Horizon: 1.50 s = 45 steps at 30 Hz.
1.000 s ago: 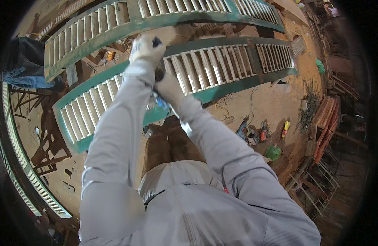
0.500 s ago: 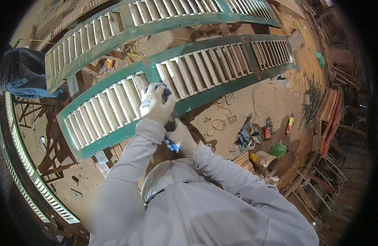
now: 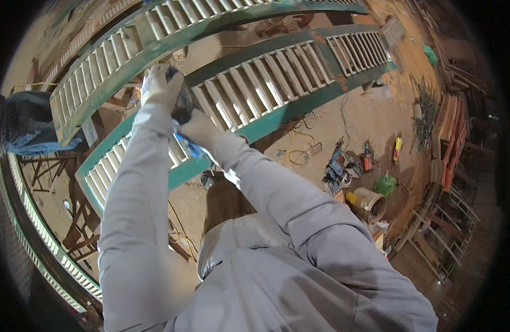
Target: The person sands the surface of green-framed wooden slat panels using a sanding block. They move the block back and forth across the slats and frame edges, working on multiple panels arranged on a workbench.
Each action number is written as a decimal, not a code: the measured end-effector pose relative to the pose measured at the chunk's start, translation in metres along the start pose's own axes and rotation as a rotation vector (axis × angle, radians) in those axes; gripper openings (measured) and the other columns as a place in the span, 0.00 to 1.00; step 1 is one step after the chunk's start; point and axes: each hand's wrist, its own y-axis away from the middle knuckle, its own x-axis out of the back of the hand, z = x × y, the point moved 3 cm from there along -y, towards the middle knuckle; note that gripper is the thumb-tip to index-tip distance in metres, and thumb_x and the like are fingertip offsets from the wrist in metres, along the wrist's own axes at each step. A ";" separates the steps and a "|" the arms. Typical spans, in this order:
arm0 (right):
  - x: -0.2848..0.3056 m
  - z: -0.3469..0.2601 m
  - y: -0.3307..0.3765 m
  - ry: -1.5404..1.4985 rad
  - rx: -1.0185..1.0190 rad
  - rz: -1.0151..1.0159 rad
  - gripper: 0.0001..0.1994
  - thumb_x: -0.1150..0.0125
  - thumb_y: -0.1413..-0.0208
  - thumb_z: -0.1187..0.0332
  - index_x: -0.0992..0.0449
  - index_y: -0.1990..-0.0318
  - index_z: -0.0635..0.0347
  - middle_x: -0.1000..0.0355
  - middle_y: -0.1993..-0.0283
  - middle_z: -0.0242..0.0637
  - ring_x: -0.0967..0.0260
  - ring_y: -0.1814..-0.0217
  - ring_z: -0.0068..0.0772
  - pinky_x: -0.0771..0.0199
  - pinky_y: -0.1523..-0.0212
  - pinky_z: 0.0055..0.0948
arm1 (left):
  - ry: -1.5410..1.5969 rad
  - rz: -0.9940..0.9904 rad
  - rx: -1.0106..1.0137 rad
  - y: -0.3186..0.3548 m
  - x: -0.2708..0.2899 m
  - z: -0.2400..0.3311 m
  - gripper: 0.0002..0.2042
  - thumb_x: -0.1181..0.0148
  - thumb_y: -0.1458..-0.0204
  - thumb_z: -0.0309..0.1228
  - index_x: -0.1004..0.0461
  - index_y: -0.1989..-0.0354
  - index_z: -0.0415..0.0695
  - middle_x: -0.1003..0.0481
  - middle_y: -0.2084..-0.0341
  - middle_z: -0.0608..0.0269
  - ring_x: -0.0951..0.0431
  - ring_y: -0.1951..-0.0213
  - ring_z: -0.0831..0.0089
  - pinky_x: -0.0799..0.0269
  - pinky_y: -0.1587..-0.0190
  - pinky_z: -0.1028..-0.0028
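Observation:
Both my hands wear pale work gloves and reach forward over a long green-framed louvred shutter [image 3: 260,129] with cream slats. My left hand [image 3: 162,88] is wrapped over the far end of a dark handheld tool [image 3: 183,105]. Closer to me, my right hand [image 3: 202,131] grips the same tool, with a blue part [image 3: 193,148] showing below the glove. The tool is over the shutter's left half; my hands and arms cover much of it, so its exact kind is unclear. Whether it touches the slats I cannot tell.
A second green louvred shutter [image 3: 141,51] lies beyond the first. On the ground to the right are blue power tools [image 3: 335,170], a yellow-and-red object [image 3: 397,149], a tipped bucket [image 3: 371,203] and a green bag [image 3: 385,184]. Someone in dark trousers [image 3: 36,122] is at the left.
Both hands have moved the tool away from me and to the left, and my arms are stretched further out. My view has shifted slightly.

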 end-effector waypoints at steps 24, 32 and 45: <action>0.203 0.015 0.113 1.157 0.538 -0.113 0.09 0.42 0.39 0.65 0.18 0.54 0.51 0.17 0.57 0.38 0.18 0.50 0.41 0.26 0.48 0.42 | -0.061 -0.278 -0.347 0.168 -0.044 0.185 0.40 0.20 0.62 0.44 0.29 0.39 0.40 0.24 0.45 0.49 0.18 0.49 0.51 0.20 0.48 0.57; 0.429 0.030 0.090 1.180 0.385 -0.228 0.08 0.36 0.43 0.66 0.20 0.57 0.50 0.17 0.57 0.40 0.17 0.52 0.43 0.22 0.53 0.44 | 0.037 -0.224 -0.349 0.091 -0.161 0.355 0.37 0.22 0.60 0.45 0.28 0.41 0.42 0.23 0.45 0.51 0.21 0.43 0.55 0.23 0.41 0.57; 0.556 0.061 0.064 1.508 0.356 -0.354 0.12 0.35 0.43 0.61 0.21 0.54 0.52 0.18 0.59 0.40 0.18 0.54 0.43 0.22 0.50 0.43 | 0.068 -0.164 -0.315 0.049 -0.237 0.451 0.32 0.28 0.55 0.45 0.28 0.43 0.40 0.26 0.56 0.59 0.22 0.53 0.62 0.22 0.53 0.61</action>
